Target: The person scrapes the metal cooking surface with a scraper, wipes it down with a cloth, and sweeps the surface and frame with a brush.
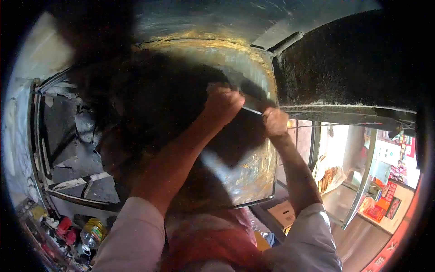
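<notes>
My left hand (224, 105) and my right hand (275, 121) are both closed over a stained metal surface (256, 174). Between them runs a thin, bright metal strip or blade (252, 110), with one hand at each end of it. What exactly the strip belongs to cannot be made out. Both arms reach forward from light sleeves. A dark shadow covers much of the surface under and around my hands, and yellow-brown grime lines its far edge.
A black panel (344, 63) stands at the upper right. At the left is a metal frame (45, 149) around a grey, cluttered recess. A yellow-capped bottle (93, 232) and red items lie at the lower left. A cardboard box (283, 214) and a glass panel (362, 181) are at the right.
</notes>
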`<state>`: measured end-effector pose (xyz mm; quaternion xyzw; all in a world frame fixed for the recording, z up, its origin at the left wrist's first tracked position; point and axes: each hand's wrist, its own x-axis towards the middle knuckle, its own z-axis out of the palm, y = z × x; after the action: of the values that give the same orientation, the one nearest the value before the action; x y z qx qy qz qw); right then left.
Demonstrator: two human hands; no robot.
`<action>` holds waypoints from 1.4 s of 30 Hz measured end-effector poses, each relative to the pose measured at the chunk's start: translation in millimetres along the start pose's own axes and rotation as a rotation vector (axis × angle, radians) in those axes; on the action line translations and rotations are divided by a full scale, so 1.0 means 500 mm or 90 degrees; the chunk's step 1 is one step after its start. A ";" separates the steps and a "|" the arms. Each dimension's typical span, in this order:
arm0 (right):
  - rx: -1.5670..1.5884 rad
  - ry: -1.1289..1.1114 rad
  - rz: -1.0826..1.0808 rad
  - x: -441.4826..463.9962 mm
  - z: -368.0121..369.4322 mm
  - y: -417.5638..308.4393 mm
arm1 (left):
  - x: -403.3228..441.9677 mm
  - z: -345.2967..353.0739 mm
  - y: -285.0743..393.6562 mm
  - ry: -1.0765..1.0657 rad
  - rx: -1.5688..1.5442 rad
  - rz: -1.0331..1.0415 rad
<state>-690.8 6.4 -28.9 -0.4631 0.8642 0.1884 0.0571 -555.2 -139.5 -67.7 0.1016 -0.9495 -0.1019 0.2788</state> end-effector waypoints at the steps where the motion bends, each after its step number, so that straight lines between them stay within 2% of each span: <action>1: -0.009 0.118 0.001 0.021 0.043 0.038 | 0.024 0.022 0.002 -0.007 0.003 0.000; 3: -0.057 0.152 -0.014 0.055 0.042 0.086 | 0.076 0.053 0.008 0.043 -0.034 0.019; 5: -0.005 0.119 -0.034 0.080 0.051 0.121 | 0.117 0.071 0.021 0.000 -0.013 0.013; 7: 0.048 0.087 -0.059 0.122 0.060 0.143 | 0.154 0.069 0.028 -0.213 0.155 0.005; 8: 0.051 0.144 -0.104 0.145 0.063 0.149 | 0.161 0.090 0.011 -0.221 0.154 0.011; 10: 0.050 0.210 -0.150 0.199 0.064 0.152 | 0.190 0.140 -0.056 -0.073 0.142 0.054; 13: 0.061 0.194 -0.118 0.296 0.009 0.119 | 0.226 0.185 -0.156 0.003 0.240 0.123; 15: 0.088 0.222 -0.131 0.329 0.015 0.124 | 0.241 0.171 -0.190 0.064 0.083 0.181; 16: 0.111 0.241 -0.146 0.322 0.022 0.126 | 0.233 0.140 -0.170 -0.087 0.136 0.142; 17: 0.114 0.259 -0.145 0.313 0.023 0.139 | 0.231 0.117 -0.135 -0.080 0.151 0.150; 19: 0.114 0.206 -0.229 0.278 0.042 0.147 | 0.218 0.080 -0.055 -0.429 0.241 -0.136; 20: 0.122 0.205 -0.237 0.282 0.041 0.139 | 0.220 0.091 -0.059 -0.435 0.248 -0.142; 22: 0.135 0.147 -0.246 0.282 0.026 0.145 | 0.213 0.137 -0.065 0.192 0.108 0.014; 23: 0.079 0.091 -0.229 0.293 -0.019 0.137 | 0.222 0.142 -0.082 0.190 0.100 0.004; 25: 0.087 0.192 -0.196 0.366 -0.019 0.123 | 0.272 0.129 -0.166 -0.179 0.102 0.031; 26: 0.088 0.190 -0.196 0.378 -0.012 0.119 | 0.264 0.144 -0.185 -0.181 0.101 0.031; 28: 0.130 0.180 -0.213 0.371 -0.005 0.123 | 0.238 0.171 -0.189 -0.070 0.201 0.127; 29: 0.123 0.195 -0.208 0.380 -0.010 0.128 | 0.250 0.173 -0.194 -0.055 0.209 0.134; 31: 0.101 0.174 -0.171 0.374 -0.003 0.112 | 0.244 0.139 -0.183 0.028 0.064 0.168; 32: 0.107 0.150 -0.156 0.369 -0.004 0.106 | 0.238 0.107 -0.185 0.033 0.084 0.170; 34: 0.156 0.109 -0.158 0.280 -0.026 0.095 | 0.205 0.056 -0.151 -0.078 0.091 0.120; 35: 0.181 0.071 -0.144 0.229 -0.030 0.097 | 0.195 0.040 -0.125 -0.079 0.084 0.125; 37: 0.255 0.085 -0.080 0.123 -0.002 0.104 | 0.199 -0.015 -0.074 0.137 0.151 0.069; 39: 0.665 0.060 0.024 0.029 -0.008 0.094 | 0.179 -0.135 0.032 0.027 0.110 -0.011; 41: 1.062 0.038 0.212 -0.043 -0.045 0.050 | 0.116 -0.169 0.116 0.056 -0.023 -0.175; 42: 1.184 -0.191 0.199 -0.065 -0.068 0.059 | 0.086 -0.178 0.152 0.058 -0.067 -0.206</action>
<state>-694.3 33.7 19.4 -0.0823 0.7037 -0.5112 0.4865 -552.2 -89.4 46.5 0.2430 -0.9006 -0.1900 0.3062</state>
